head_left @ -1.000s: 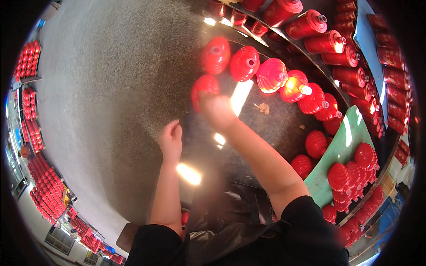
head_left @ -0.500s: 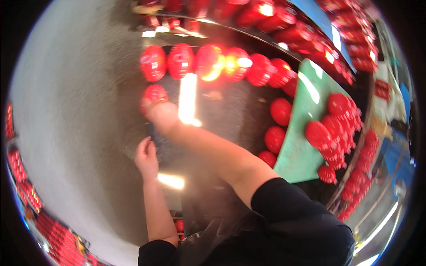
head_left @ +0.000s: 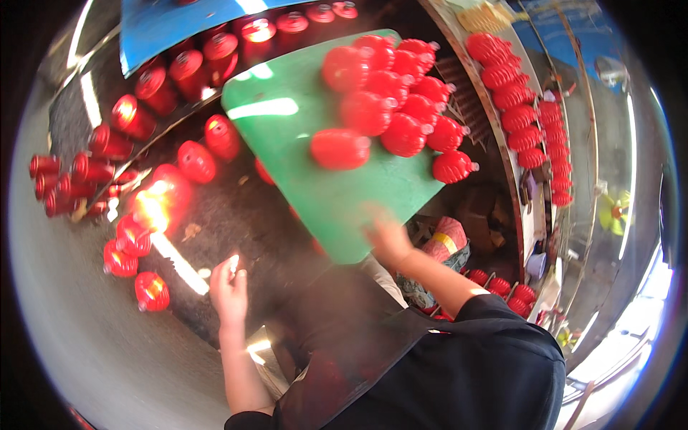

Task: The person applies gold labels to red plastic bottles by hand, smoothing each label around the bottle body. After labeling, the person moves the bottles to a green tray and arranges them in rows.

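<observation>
My right hand (head_left: 390,240), smeared by motion, is over the near edge of a green board (head_left: 276,165). I see nothing held in it, though its fingers are too blurred to read. On the board several red ribbed lantern-shaped pieces (head_left: 406,135) lie in rows, and one of them (head_left: 340,149) lies nearest to that hand. To the left my left hand (head_left: 229,290) is raised above the dark floor, fingers bent and drawn together. A small bright spot shows at its fingertips; whether it is an object or light cannot be made out.
A curved line of red ribbed pieces (head_left: 152,290) stands on the floor at the left. Red cylinders (head_left: 153,89) fill a rack behind, below a blue panel (head_left: 172,32). More red pieces (head_left: 516,107) line a shelf at the right. A bundled pink bag (head_left: 446,240) lies beside the board.
My right hand has let go of the red piece at the end of the floor line and swung right to the green board. The view has turned right. My left hand stays raised.
</observation>
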A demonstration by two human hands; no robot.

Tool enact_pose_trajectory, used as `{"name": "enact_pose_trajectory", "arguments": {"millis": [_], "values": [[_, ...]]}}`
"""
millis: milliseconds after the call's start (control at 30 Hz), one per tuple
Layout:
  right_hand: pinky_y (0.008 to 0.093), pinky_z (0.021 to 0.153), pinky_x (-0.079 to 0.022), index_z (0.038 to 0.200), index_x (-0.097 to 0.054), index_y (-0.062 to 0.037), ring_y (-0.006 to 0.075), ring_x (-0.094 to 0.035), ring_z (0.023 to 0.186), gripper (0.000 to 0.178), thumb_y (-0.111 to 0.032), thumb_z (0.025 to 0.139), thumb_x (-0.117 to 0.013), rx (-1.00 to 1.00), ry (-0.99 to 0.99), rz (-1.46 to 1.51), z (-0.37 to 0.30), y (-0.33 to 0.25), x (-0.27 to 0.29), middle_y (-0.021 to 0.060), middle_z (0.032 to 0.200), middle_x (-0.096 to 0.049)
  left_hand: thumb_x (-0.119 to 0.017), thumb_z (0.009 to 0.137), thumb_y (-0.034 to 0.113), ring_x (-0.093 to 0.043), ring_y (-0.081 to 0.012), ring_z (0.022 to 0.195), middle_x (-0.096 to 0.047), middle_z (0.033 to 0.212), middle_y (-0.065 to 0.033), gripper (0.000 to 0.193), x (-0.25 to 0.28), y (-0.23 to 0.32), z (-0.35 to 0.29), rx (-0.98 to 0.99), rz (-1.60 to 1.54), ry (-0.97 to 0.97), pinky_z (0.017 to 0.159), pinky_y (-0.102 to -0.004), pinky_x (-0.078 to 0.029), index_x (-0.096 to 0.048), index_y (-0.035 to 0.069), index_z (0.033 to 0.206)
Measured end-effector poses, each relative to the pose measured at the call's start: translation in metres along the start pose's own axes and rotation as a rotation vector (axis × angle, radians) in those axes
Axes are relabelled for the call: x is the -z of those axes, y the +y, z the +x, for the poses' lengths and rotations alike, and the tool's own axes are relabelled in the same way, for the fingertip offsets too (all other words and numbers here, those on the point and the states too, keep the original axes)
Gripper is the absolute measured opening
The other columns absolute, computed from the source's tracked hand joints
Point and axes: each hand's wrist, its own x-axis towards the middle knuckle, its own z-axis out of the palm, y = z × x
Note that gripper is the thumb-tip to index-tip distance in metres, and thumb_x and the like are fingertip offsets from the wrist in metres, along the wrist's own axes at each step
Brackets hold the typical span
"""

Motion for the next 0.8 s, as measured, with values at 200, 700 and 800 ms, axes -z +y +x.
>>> {"name": "enact_pose_trajectory", "arguments": {"millis": [200, 700, 800], "values": [[0.0433, 0.113, -0.041, 0.141, -0.050, 0.0027, 0.0406, -0.049, 0.133, 0.055, -0.013, 0.093, -0.071, -0.492, 1.028, -0.025, 0.001, 0.245, 0.100, 0.0250, 0.141, -0.050, -0.076, 0.086, 0.012, -0.045, -0.0400, 0.141, -0.048, 0.152, -0.0211, 0.072, -0.135, 0.153, 0.057, -0.507, 0.255, -0.118, 0.117, -0.0487, -0.038, -0.046, 0.004, 0.151], [0.0208, 0.061, -0.044, 0.131, -0.067, -0.0052, 0.0031, -0.048, 0.065, 0.037, -0.012, 0.095, -0.076, -0.403, 0.978, 0.562, 0.095, 0.350, 0.143, -0.0043, 0.075, -0.058, -0.078, 0.090, 0.014, -0.075, -0.0264, 0.085, -0.077, 0.098, -0.0133, 0.020, -0.312, 0.274, 0.169, -0.568, 0.188, 0.059, 0.077, -0.0358, -0.059, -0.075, 0.006, 0.107], [0.0259, 0.064, -0.047, 0.147, -0.057, -0.0122, 0.0082, -0.050, 0.065, 0.058, -0.018, 0.094, -0.078, -0.301, 0.571, 0.350, 0.103, 0.337, 0.167, 0.0056, 0.077, -0.064, -0.074, 0.093, 0.030, -0.074, -0.0351, 0.096, -0.076, 0.109, -0.0155, 0.040, -0.347, 0.299, 0.150, -0.648, 0.372, -0.143, 0.080, -0.0459, -0.059, -0.067, 0.006, 0.125]]}}
